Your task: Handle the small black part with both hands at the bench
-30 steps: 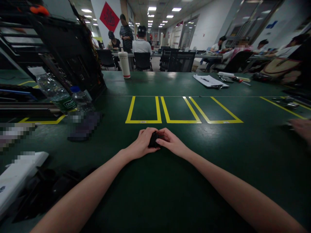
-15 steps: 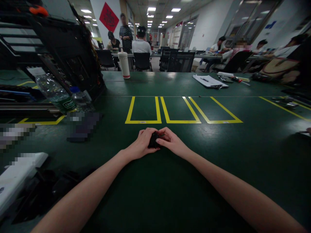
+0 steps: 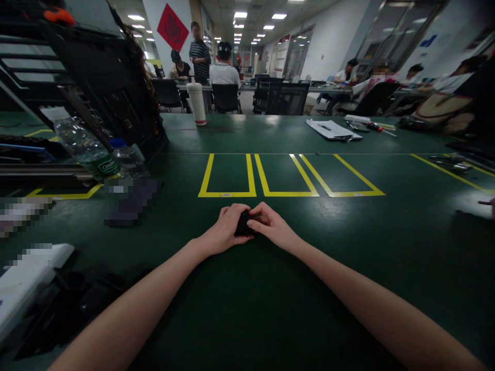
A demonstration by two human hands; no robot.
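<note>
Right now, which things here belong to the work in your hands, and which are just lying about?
In hand:
- small black part, held in the left hand, with the right hand at its side

Apparently just lying about, as neither hand touches them:
- white cup with straw
- blue-capped bottle
- green-labelled bottle
- clipboard

A green table (image 3: 247, 309) holds 3 yellow tape outlines (image 3: 228, 195) toward 12 o'clock, 2 plastic bottles (image 3: 83, 139) at 10, a white cup (image 3: 197, 105) at 11 and papers (image 3: 330, 131) at 1.
</note>
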